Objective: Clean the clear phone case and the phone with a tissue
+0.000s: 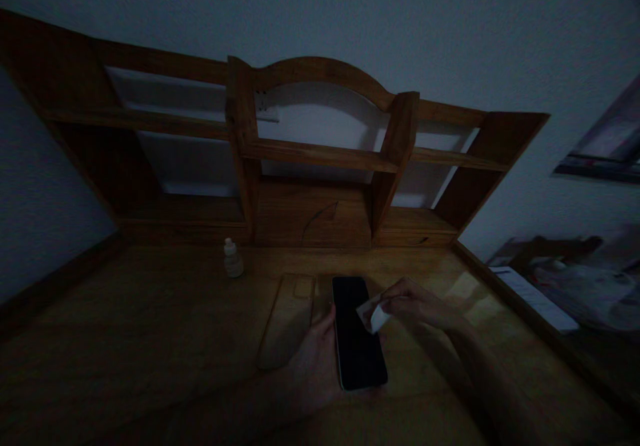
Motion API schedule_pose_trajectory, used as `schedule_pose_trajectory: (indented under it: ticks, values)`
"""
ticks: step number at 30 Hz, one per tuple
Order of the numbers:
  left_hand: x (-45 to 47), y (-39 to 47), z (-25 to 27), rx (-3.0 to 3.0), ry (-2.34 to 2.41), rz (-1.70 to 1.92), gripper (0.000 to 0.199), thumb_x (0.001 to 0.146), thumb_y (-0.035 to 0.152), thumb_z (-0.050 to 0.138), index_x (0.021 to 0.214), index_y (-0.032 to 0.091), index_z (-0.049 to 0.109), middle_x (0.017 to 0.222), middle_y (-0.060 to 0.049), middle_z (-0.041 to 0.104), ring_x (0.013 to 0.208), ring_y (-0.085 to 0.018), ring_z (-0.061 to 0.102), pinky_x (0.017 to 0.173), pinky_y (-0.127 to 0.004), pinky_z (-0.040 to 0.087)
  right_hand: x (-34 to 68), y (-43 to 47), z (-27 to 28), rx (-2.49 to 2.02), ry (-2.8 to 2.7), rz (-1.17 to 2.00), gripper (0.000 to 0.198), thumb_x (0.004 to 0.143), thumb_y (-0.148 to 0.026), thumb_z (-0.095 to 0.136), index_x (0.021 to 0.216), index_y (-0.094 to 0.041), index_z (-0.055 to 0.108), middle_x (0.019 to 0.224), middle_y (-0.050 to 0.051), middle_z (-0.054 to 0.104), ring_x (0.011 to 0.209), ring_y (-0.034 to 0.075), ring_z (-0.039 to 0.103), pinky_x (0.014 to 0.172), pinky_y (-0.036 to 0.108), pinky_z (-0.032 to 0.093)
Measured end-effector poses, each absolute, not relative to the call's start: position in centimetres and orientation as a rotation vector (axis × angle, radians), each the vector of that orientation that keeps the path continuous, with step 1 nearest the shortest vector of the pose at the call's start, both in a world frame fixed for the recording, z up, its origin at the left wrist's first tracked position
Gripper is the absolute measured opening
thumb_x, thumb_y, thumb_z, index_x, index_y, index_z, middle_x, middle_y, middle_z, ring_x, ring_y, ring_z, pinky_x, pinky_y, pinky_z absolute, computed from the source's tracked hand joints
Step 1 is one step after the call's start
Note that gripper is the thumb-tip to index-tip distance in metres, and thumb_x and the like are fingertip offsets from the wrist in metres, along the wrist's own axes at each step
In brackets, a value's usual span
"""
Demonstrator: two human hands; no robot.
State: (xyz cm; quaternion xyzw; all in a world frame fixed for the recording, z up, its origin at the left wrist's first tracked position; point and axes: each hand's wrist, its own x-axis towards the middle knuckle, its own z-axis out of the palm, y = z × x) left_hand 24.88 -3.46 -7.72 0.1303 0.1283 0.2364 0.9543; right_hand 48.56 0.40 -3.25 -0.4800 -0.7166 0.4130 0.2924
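A dark-screened smartphone (pixel 356 346) lies tilted slightly in my left hand (pixel 316 363), whose thumb rests along its left edge while other fingertips show faintly at the right side. Between the pinched fingers of my right hand (pixel 407 303) is a small white wipe (pixel 379 318), which is over the right part of the phone's screen. Whether it presses on the glass is hard to tell in the dim light. Just left of my left hand, a clear phone case (pixel 287 316) lies flat on the wooden desk (pixel 165 326).
A small pale bottle (pixel 233 259) stands upright on the desk, left of the case. Behind it rises a wooden shelf unit (pixel 320 157) against the wall. To the right, beyond the desk's raised edge, are white papers (pixel 535 297) and a plastic bag (pixel 590 293).
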Motion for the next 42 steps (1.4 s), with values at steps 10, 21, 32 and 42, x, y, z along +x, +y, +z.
schedule_pose_trajectory:
  ticks: [10,21,32,42]
  values:
    - [24.9,-3.6,-8.5,0.249,0.271,0.526,0.053,0.093,0.055,0.040,0.123,0.015,0.058,0.119,-0.017,0.061,0.110,-0.035,0.057,0.095,-0.058,0.039,44.3,0.8,-5.8,-1.132,-1.544,1.150,0.030,0.090,-0.043,0.061,0.106,-0.023,0.075,0.110,0.006,0.074,0.112,0.028,0.064,0.108,0.046,0.040]
    - [25.0,-3.4,-8.9,0.196,0.281,0.520,0.054,0.090,0.061,0.043,0.117,0.018,0.060,0.109,-0.012,0.064,0.101,-0.029,0.059,0.094,-0.055,0.040,43.6,0.5,-6.9,-0.995,-1.846,1.042,0.030,0.095,-0.041,0.057,0.117,-0.028,0.071,0.127,0.004,0.068,0.132,0.027,0.050,0.118,0.049,0.024]
    - [25.2,-3.2,-9.8,0.251,0.262,0.526,0.058,0.089,0.067,0.038,0.120,0.021,0.053,0.108,-0.012,0.061,0.099,-0.032,0.058,0.085,-0.057,0.044,43.8,0.0,-7.1,-0.897,-1.874,1.207,0.024,0.092,-0.033,0.061,0.111,-0.025,0.074,0.117,0.006,0.073,0.122,0.027,0.058,0.112,0.048,0.034]
    - [24.9,-3.3,-9.4,0.250,0.210,0.531,0.053,0.092,0.062,0.038,0.123,0.022,0.055,0.110,-0.009,0.059,0.101,-0.029,0.057,0.088,-0.055,0.043,43.8,-0.2,-6.8,-0.840,-1.842,1.363,0.024,0.088,-0.023,0.057,0.099,-0.020,0.078,0.100,0.006,0.076,0.102,0.026,0.067,0.097,0.041,0.047]
